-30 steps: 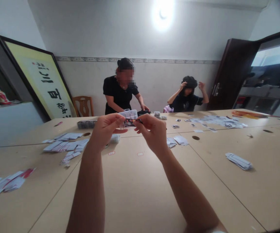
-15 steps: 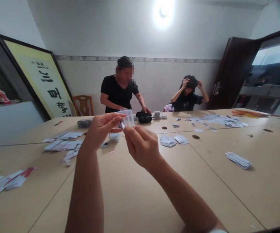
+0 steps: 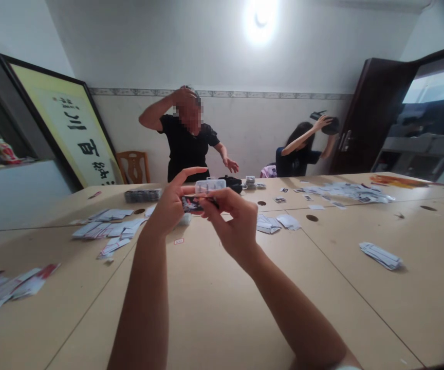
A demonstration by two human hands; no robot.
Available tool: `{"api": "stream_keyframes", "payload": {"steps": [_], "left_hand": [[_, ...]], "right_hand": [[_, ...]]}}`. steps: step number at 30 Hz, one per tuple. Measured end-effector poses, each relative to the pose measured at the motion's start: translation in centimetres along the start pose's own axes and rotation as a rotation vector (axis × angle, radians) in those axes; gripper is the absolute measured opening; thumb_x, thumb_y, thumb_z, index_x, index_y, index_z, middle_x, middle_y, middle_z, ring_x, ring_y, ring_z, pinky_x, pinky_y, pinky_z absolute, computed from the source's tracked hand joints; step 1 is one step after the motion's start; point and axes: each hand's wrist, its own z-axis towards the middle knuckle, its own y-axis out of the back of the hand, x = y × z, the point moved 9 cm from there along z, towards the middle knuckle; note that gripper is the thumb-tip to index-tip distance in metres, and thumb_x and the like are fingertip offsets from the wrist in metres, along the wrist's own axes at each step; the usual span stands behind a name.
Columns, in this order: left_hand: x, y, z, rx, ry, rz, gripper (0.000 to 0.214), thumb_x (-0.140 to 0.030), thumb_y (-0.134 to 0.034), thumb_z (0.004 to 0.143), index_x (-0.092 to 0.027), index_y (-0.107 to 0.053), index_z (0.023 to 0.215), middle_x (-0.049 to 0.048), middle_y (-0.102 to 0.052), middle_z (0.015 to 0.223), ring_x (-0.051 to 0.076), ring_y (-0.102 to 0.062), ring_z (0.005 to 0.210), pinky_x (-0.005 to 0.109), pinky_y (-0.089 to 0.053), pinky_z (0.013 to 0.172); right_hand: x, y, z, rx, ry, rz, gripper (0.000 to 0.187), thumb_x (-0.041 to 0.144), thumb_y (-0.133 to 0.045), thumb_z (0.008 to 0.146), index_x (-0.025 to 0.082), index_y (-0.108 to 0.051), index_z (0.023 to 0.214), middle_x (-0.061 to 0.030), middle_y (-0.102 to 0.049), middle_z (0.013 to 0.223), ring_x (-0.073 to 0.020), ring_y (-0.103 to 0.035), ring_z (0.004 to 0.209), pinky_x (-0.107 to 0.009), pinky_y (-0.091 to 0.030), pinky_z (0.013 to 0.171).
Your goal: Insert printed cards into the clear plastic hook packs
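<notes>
Both of my hands are raised over the middle of the table, close together. My left hand grips a small clear plastic box from the left, with its index finger stretched out above it. Small dark marks show in the box's transparent part. A dark printed card lies at the near side of the box. My right hand pinches this card at its right end between thumb and fingers. The fingers hide part of the box and card, so whether the card is inside cannot be seen.
White paper slips lie in piles on the left, more slips in the middle, and a stack on the right. A row of dark packs stands beyond my left hand. Two people are across the table.
The box has tipped and the dark card has come into view; my right hand has moved up against it. The standing person's hand went to the head; the other person took off black headgear.
</notes>
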Motion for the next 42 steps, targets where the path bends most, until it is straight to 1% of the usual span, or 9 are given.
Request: {"api": "stream_keyframes", "payload": {"steps": [3,5,7,9,13,23,31,42], "left_hand": [[0.8,-0.7,0.3,0.007,0.053,-0.039,0.056,-0.028,-0.088,0.067,-0.024,-0.056,0.113,-0.0026,-0.072,0.077,0.017,-0.072,0.065,0.027,-0.062,0.061],[1.2,-1.2,0.4,0.021,0.079,-0.045,0.052,-0.030,-0.088,0.069,-0.023,-0.052,0.107,-0.0033,-0.072,0.077,0.017,-0.073,0.068,0.028,-0.063,0.062],[1.4,-1.6,0.4,0.032,0.088,-0.043,0.052,-0.033,-0.087,0.072,-0.022,-0.049,0.106,-0.0025,-0.073,0.078,0.018,-0.074,0.071,0.028,-0.064,0.063],[1.4,-1.9,0.4,0.038,0.087,-0.044,0.054,-0.033,-0.088,0.071,-0.022,-0.048,0.105,-0.0014,-0.074,0.081,0.018,-0.075,0.074,0.028,-0.064,0.065],[1.2,-2.4,0.3,0.065,0.086,-0.053,0.058,-0.029,-0.091,0.067,-0.022,-0.050,0.107,0.0006,-0.075,0.087,0.019,-0.076,0.078,0.027,-0.064,0.067],[1.1,-2.3,0.2,0.054,0.080,-0.057,0.055,-0.030,-0.089,0.070,-0.022,-0.051,0.109,0.0021,-0.076,0.089,0.020,-0.077,0.079,0.027,-0.063,0.068],[1.0,-2.4,0.2,0.063,0.065,-0.078,0.051,-0.027,-0.088,0.073,-0.022,-0.052,0.108,0.0012,-0.076,0.089,0.018,-0.077,0.079,0.024,-0.063,0.067],[0.8,-2.4,0.2,0.048,0.066,-0.051,0.054,-0.031,-0.089,0.071,-0.022,-0.052,0.108,0.0035,-0.077,0.092,0.021,-0.077,0.080,0.027,-0.063,0.067]], "right_hand": [[-2.6,1.2,0.9,-0.093,-0.110,0.180,0.012,0.031,-0.074,0.084,0.023,-0.066,0.084,0.0025,-0.070,0.067,-0.0135,-0.069,0.056,-0.026,-0.058,0.053],[-3.8,2.1,1.5,-0.138,-0.161,0.268,0.014,0.031,-0.076,0.083,0.022,-0.065,0.081,0.0036,-0.068,0.063,-0.0126,-0.068,0.053,-0.025,-0.056,0.051],[-4.7,2.8,2.0,-0.164,-0.200,0.293,0.017,0.031,-0.077,0.081,0.021,-0.064,0.078,0.0041,-0.068,0.060,-0.0119,-0.067,0.050,-0.023,-0.055,0.048],[-5.1,3.2,2.3,-0.159,-0.230,0.265,0.018,0.033,-0.078,0.079,0.020,-0.064,0.077,0.0038,-0.068,0.059,-0.0117,-0.066,0.048,-0.023,-0.052,0.045],[-5.2,3.5,2.5,-0.123,-0.245,0.163,0.018,0.035,-0.077,0.079,0.020,-0.066,0.078,0.0022,-0.070,0.062,-0.0116,-0.066,0.049,-0.022,-0.048,0.042],[-4.8,3.7,2.5,-0.107,-0.200,0.057,0.018,0.036,-0.075,0.081,0.021,-0.066,0.077,0.0025,-0.069,0.061,-0.0117,-0.065,0.049,-0.023,-0.045,0.041],[-4.5,3.7,2.6,-0.075,-0.178,0.075,0.015,0.032,-0.075,0.082,0.021,-0.067,0.077,0.0026,-0.069,0.062,-0.0123,-0.066,0.050,-0.023,-0.047,0.043],[-4.8,3.6,2.5,-0.078,-0.176,0.041,0.015,0.034,-0.074,0.083,0.022,-0.066,0.078,0.0028,-0.068,0.062,-0.0126,-0.066,0.052,-0.024,-0.050,0.046]]}}
